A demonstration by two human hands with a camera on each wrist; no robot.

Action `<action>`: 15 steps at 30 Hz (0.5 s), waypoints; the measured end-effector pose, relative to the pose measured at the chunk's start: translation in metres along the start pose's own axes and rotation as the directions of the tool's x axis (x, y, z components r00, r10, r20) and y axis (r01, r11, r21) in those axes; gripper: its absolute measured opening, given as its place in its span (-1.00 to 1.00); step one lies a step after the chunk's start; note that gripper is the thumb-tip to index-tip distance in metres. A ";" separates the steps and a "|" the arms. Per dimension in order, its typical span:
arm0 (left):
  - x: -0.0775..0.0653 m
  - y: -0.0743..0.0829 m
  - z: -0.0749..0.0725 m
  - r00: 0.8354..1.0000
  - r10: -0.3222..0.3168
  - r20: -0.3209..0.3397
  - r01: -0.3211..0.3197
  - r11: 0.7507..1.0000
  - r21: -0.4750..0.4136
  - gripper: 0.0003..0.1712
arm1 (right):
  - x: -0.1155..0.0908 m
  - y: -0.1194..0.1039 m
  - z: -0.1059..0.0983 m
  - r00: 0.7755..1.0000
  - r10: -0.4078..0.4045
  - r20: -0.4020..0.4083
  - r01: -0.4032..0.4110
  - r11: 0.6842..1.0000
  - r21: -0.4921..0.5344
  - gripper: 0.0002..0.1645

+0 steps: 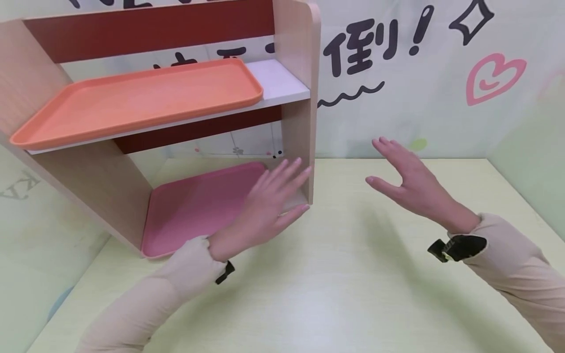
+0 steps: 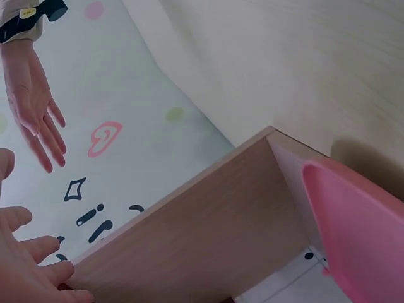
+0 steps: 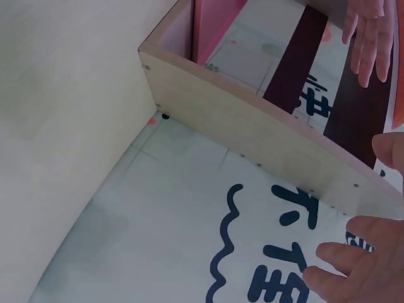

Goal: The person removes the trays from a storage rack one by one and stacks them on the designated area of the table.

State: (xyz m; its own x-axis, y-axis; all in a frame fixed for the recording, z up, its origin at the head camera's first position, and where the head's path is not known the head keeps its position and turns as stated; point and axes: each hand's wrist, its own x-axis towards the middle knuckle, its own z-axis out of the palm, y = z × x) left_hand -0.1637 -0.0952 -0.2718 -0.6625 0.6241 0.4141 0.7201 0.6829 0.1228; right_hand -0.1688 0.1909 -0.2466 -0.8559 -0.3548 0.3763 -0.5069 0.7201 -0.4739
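Note:
My left hand (image 1: 260, 211) hovers in front of the wooden shelf unit (image 1: 300, 132), fingers spread and holding nothing. In the head view it overlaps the pink tray (image 1: 194, 211), which lies in the lower compartment. An orange tray (image 1: 141, 95) lies on the white upper shelf (image 1: 282, 83), its front edge along the shelf's front. To the right of the unit, my right hand (image 1: 415, 186) is raised over the table with fingers extended, thumb apart and nothing in it. The left wrist view shows the right hand (image 2: 38, 107) with its fingers pointing down.
The pale table (image 1: 335, 284) reaches back to a white wall sheet (image 1: 397, 113) printed with dark lettering and a pink heart (image 1: 494, 78). Another pale wall (image 1: 538, 147) stands at the right. The unit's side panel (image 3: 252, 107) rises beside the right hand.

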 end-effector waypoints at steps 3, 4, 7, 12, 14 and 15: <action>-0.011 -0.005 -0.013 1.000 -0.004 -0.027 0.005 0.999 0.043 -0.32 | 0.006 -0.007 -0.002 0.999 -0.014 0.049 0.015 1.000 -0.013 -0.17; -0.015 -0.006 -0.018 0.999 -0.005 -0.033 0.007 0.999 0.050 -0.31 | 0.009 -0.009 -0.003 0.997 -0.016 0.069 0.017 1.000 -0.016 -0.16; -0.027 -0.010 -0.033 0.998 -0.009 -0.059 0.012 0.999 0.047 -0.28 | 0.018 -0.016 -0.006 0.990 -0.015 0.138 0.016 1.000 -0.011 -0.14; -0.045 -0.017 -0.063 0.985 0.023 -0.173 -0.014 0.999 0.049 -0.31 | 0.034 -0.029 -0.012 0.970 0.016 0.241 -0.024 0.999 0.032 -0.13; -0.051 -0.019 -0.076 0.973 0.025 -0.231 -0.012 0.998 0.059 -0.34 | 0.041 -0.033 -0.015 0.962 0.035 0.269 -0.048 0.998 0.042 -0.12; -0.054 -0.020 -0.083 0.965 0.022 -0.261 -0.006 0.998 0.061 -0.33 | 0.045 -0.035 -0.017 0.960 0.045 0.277 -0.060 0.997 0.045 -0.12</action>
State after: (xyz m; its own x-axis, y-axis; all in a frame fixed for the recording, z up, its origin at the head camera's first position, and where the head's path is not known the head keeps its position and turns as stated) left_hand -0.1252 -0.1748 -0.2215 -0.5702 0.5181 0.6376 0.7100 0.7012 0.0652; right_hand -0.1873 0.1595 -0.1998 -0.8726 -0.4737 0.1190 -0.4591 0.7124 -0.5308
